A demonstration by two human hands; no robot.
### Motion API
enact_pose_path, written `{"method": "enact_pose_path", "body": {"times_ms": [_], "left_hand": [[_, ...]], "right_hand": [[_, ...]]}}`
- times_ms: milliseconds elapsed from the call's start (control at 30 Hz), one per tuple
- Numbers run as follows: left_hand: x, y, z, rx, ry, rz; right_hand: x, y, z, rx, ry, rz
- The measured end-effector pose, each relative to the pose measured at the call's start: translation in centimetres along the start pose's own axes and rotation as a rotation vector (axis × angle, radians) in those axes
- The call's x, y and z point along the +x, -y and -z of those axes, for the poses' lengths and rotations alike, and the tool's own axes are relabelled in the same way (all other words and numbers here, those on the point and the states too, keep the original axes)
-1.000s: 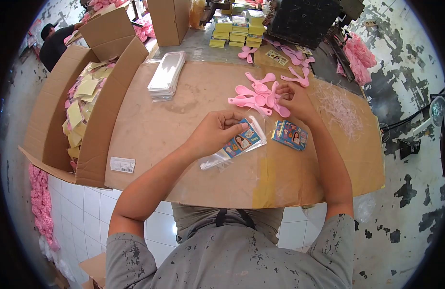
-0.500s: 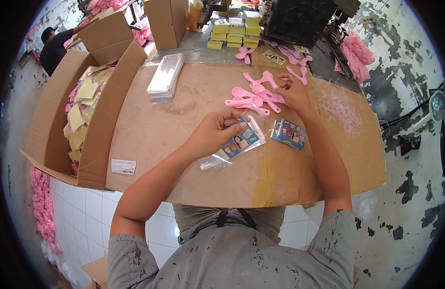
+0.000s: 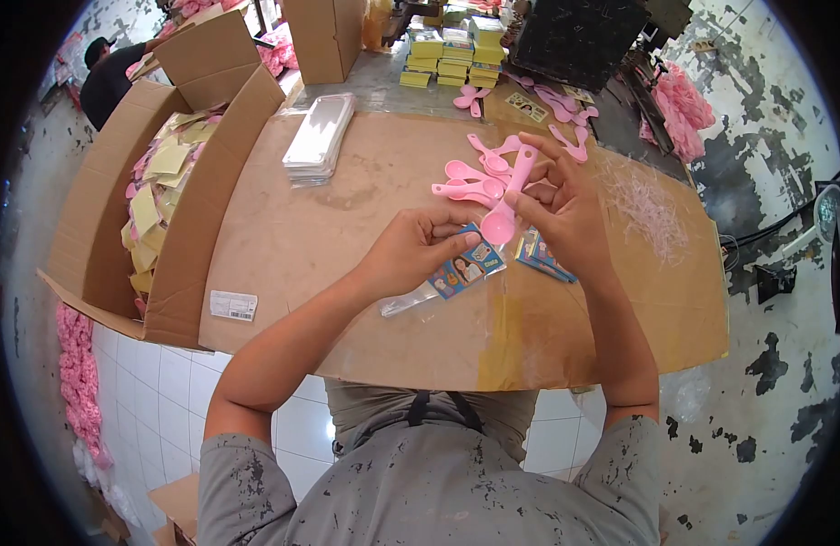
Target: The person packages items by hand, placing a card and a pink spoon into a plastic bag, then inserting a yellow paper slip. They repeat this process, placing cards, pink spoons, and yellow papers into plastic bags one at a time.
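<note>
My left hand (image 3: 426, 247) pinches a clear plastic bag (image 3: 411, 300) with a blue printed card (image 3: 462, 273) inside it. In my right hand (image 3: 565, 214) is a pink measuring spoon (image 3: 511, 196), its bowl pointing down beside the bag's upper end. The spoon looks just outside the bag; whether it touches the plastic I cannot tell. Behind the held spoon lies a pile of pink spoons (image 3: 470, 189). A small stack of blue cards (image 3: 540, 255) rests below my right hand, partly hidden by it.
A stack of clear bags (image 3: 318, 141) lies at the back left. An open carton (image 3: 179, 264) of packed pieces stands left. Yellow-edged card stacks (image 3: 452, 59) and a black machine (image 3: 574, 45) are behind. Plastic strips (image 3: 652, 209) lie right. Another person (image 3: 110, 82) is at far left.
My right hand has lifted a pink spoon from the pile and brought it toward the bag. My left hand still holds the bag with the card.
</note>
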State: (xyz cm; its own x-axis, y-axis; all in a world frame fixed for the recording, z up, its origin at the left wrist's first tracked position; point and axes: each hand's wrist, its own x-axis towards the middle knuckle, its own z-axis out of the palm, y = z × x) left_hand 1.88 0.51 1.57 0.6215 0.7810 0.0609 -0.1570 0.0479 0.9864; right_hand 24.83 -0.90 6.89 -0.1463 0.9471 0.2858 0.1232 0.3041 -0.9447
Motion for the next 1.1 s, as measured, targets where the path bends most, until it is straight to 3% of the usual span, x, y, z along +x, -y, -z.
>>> {"method": "enact_pose_path", "body": {"times_ms": [133,300,367,433,633,767,833,900,1033,1100], "left_hand": [[0.2,0.2,0.8,0.028,0.012,0.053],[0.3,0.8,1.0,-0.075,0.003,-0.005],[0.1,0.1,0.9,-0.08,0.012,0.022],[-0.2,-0.7,0.8,-0.078,0.053,0.022],[-0.4,-0.7,0.6,-0.127,0.138,-0.028],[-0.7,-0.9,-0.1,-0.023,-0.002,-0.342],[-0.9,-0.7,0.6,0.092,0.078,-0.388],[-1.2,-0.8,0.5,0.135,0.152,-0.433],[-1.3,-0.6,-0.9,0.342,0.01,-0.559],[-1.4,-0.9,-0.6,0.369,0.014,-0.463]], "right_hand": [[-1.0,-1.0,-1.8,0.017,-0.141,0.1],[-1.5,-2.9,-1.3,-0.191,0.089,0.233],[-1.2,-1.9,-0.9,-0.092,0.131,0.223],[-0.3,-0.8,-0.4,0.225,0.064,0.107],[0.5,2.2,0.3,-0.222,0.431,0.289],[0.6,5.4,0.3,-0.518,0.335,0.515],[-0.1,6.2,0.0,-0.554,0.303,0.543],[-0.4,7.0,-0.3,-0.631,0.208,0.436],[-0.6,7.0,-0.7,-0.638,0.176,0.17],[-0.8,6.8,-1.1,-0.621,0.155,0.143]]}}
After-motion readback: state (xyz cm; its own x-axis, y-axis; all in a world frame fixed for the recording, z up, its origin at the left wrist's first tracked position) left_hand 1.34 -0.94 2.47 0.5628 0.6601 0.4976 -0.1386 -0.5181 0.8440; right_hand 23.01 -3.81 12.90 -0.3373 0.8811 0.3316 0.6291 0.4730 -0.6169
